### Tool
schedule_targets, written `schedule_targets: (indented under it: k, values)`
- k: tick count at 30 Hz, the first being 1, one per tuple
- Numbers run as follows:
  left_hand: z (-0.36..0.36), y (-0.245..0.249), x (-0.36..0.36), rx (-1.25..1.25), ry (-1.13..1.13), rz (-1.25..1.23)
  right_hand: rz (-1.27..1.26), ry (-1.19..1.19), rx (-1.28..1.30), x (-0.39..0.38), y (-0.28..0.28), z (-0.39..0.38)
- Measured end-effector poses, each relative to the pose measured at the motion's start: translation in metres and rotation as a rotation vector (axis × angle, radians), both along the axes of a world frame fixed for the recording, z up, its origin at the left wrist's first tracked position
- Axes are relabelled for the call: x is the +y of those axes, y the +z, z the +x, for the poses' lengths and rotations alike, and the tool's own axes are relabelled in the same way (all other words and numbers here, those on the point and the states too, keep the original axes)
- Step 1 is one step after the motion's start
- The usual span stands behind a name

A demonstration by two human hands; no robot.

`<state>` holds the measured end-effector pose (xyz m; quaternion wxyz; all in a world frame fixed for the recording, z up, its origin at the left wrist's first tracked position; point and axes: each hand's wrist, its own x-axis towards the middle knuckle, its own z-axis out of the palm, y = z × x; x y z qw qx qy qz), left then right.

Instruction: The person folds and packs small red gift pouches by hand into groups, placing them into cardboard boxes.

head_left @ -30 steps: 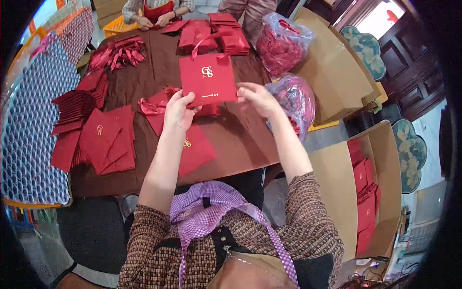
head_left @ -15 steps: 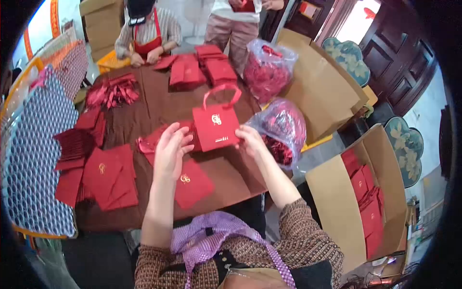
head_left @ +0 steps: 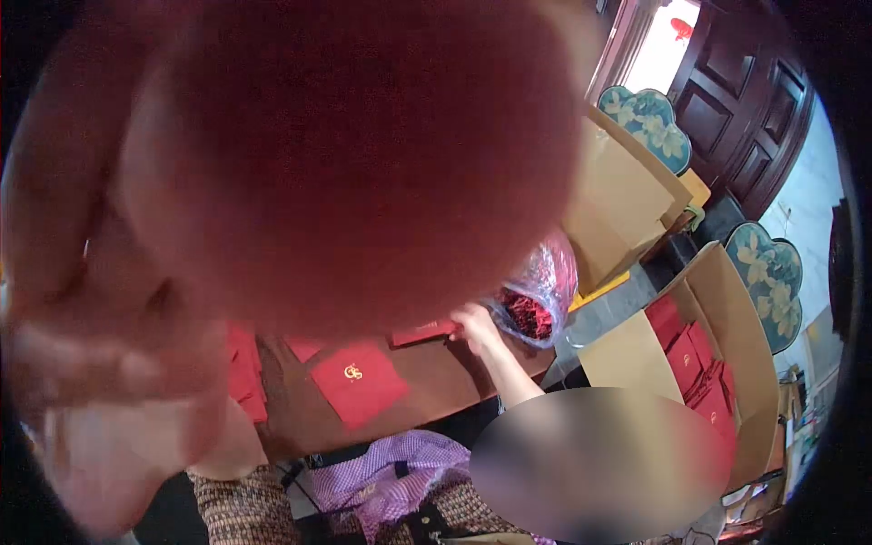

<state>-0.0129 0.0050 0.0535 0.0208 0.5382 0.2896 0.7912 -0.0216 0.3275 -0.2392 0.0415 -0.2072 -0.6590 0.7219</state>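
My left hand (head_left: 254,227) is raised right up to the camera, large, dark and blurred, so its fingers cannot be made out. It covers most of the table and the left side. Below it, my right hand (head_left: 474,327) pinches the edge of a red gift bag (head_left: 422,333); only the bag's lower strip shows. Another flat red bag (head_left: 360,383) with a gold emblem lies on the brown tablecloth (head_left: 309,422) near the front edge. More red bags (head_left: 243,372) lie to its left, partly hidden.
A clear plastic sack (head_left: 536,295) of dark red material sits at the table's right edge. Beyond it stands a large cardboard box (head_left: 627,204). An open carton (head_left: 740,327) holding red bags (head_left: 695,363) is at the right, near flower-patterned chair backs (head_left: 649,127).
My left hand has risen from beside the red gift bag to the camera, blocking the view. My right hand and the bag have moved slightly lower.
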Motion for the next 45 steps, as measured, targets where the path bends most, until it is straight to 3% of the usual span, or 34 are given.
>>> schedule_targets:
  k: [6,8,10,16,18,20,22,26,45]
  values:
    - [-0.025,0.014,0.003,0.129,0.107,0.065,0.02,-0.061,-0.007,0.01,-0.017,-0.002]
    - [-0.023,0.012,-0.001,0.104,0.126,0.011,0.179,0.001,-0.064,0.008,0.006,0.007]
    - [-0.014,0.003,-0.002,0.023,0.1,-0.076,0.115,0.061,0.038,0.011,-0.009,0.011]
    - [-0.008,-0.004,0.0,-0.011,0.088,-0.173,0.192,-0.053,0.094,0.018,-0.033,-0.002]
    - [-0.008,-0.004,0.001,-0.001,0.095,-0.187,0.819,-0.052,0.217,0.023,-0.042,-0.001]
    - [-0.009,-0.003,0.002,0.004,0.099,-0.206,0.77,-0.037,0.122,0.022,-0.042,0.0]
    - [-0.011,-0.002,0.003,0.009,0.1,-0.225,1.019,-0.115,0.169,0.019,-0.046,0.002]
    - [-0.017,0.005,0.004,0.058,0.135,-0.231,0.891,-0.16,0.28,0.014,-0.054,0.004]
    - [-0.015,0.023,0.0,0.232,0.249,-0.261,0.874,-0.251,0.382,0.009,-0.064,0.012]
